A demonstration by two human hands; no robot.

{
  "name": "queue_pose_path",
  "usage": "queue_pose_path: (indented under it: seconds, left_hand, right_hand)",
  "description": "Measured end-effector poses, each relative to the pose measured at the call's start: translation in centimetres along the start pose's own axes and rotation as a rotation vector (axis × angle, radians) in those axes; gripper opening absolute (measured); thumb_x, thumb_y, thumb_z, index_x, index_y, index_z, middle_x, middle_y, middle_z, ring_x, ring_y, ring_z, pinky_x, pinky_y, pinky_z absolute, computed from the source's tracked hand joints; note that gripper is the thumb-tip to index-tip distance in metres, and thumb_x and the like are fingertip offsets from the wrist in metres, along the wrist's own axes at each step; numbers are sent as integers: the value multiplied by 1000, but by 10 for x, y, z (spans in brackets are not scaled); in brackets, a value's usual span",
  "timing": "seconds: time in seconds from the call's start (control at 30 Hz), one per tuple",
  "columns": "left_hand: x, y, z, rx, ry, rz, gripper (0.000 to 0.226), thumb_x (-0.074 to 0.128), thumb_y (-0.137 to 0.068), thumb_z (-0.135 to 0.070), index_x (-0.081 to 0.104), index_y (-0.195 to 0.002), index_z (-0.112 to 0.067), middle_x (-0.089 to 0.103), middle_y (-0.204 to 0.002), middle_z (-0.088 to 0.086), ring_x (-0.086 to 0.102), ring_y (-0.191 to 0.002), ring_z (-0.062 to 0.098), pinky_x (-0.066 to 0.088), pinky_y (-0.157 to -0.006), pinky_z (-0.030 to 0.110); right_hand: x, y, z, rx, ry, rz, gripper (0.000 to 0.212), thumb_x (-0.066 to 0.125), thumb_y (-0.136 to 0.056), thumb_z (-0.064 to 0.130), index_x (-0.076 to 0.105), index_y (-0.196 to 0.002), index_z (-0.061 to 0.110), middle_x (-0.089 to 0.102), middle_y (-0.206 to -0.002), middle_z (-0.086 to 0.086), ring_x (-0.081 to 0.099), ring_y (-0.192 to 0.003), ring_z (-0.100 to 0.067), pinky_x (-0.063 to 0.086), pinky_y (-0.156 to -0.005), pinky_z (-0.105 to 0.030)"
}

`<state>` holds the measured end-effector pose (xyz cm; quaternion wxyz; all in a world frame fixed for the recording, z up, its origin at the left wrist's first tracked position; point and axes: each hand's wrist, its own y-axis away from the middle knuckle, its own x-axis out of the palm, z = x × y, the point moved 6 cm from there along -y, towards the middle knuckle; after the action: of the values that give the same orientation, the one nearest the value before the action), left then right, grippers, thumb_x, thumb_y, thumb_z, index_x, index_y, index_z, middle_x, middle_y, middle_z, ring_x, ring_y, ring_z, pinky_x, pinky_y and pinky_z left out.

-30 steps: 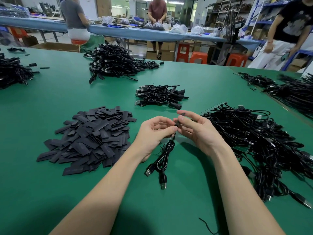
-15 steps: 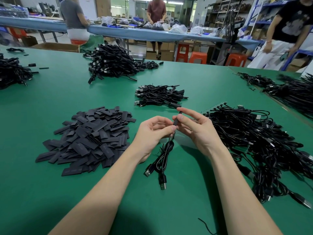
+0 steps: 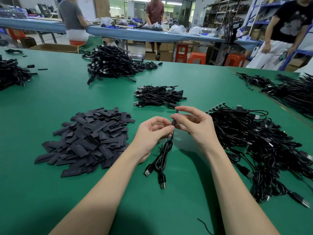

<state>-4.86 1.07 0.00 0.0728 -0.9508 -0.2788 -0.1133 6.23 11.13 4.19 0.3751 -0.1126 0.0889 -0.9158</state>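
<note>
A folded black USB cable (image 3: 161, 156) hangs from my left hand (image 3: 152, 134), which pinches its upper end just above the green table (image 3: 50, 192). Its two USB plugs lie on the table below. My right hand (image 3: 194, 126) pinches a short black sleeve (image 3: 174, 118) that stands upright on the top of the cable, thumb and forefinger around it. The two hands touch at the fingertips in the middle of the view.
A heap of flat black sleeves (image 3: 88, 139) lies left of my hands. A tangle of loose cables (image 3: 257, 143) lies to the right, a small stack of bundled cables (image 3: 159, 96) just beyond, and bigger cable piles (image 3: 110, 63) farther back. Three people stand behind the table.
My right hand's fingers have shifted a little up along the sleeve. The cable and my left hand stay in place.
</note>
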Motion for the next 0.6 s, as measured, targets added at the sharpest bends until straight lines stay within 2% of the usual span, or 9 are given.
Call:
queue_pose_path:
  seconds: [0.23, 0.4, 0.5, 0.6]
  left_hand:
    - [-1, -1, 0, 1, -3, 0, 16, 78, -82, -3, 72, -85, -18, 73, -81, 5, 66, -72, 15, 52, -82, 34]
    - [-1, -1, 0, 5, -5, 5, 16, 77, -83, -1, 71, -85, -16, 73, -79, 5, 67, -70, 14, 56, -74, 24]
    - [-2, -3, 0, -12, 95, -9, 15, 75, -83, 0, 70, -85, -15, 73, -77, 6, 67, -67, 12, 55, -66, 19]
    - [-3, -4, -2, -29, 198, -9, 15, 75, -79, -8, 67, -91, -13, 75, -79, 4, 69, -68, 11, 55, -67, 19]
  right_hand:
    - [-1, -1, -3, 1, -30, -9, 19, 81, -82, 5, 81, -98, 16, 77, -91, -18, 75, -84, -25, 60, -77, -28]
    - [-2, -2, -7, 39, -79, 0, 21, 82, -81, 10, 81, -101, 17, 77, -93, -19, 75, -83, -25, 61, -77, -30]
    - [-2, -4, -11, 124, -71, 30, 37, 81, -80, 23, 74, -116, 20, 77, -102, -16, 75, -92, -29, 61, -80, -34]
    - [-1, -1, -15, 291, 105, 127, 52, 82, -78, 33, 65, -125, 20, 78, -101, -9, 74, -79, -22, 59, -69, -27]
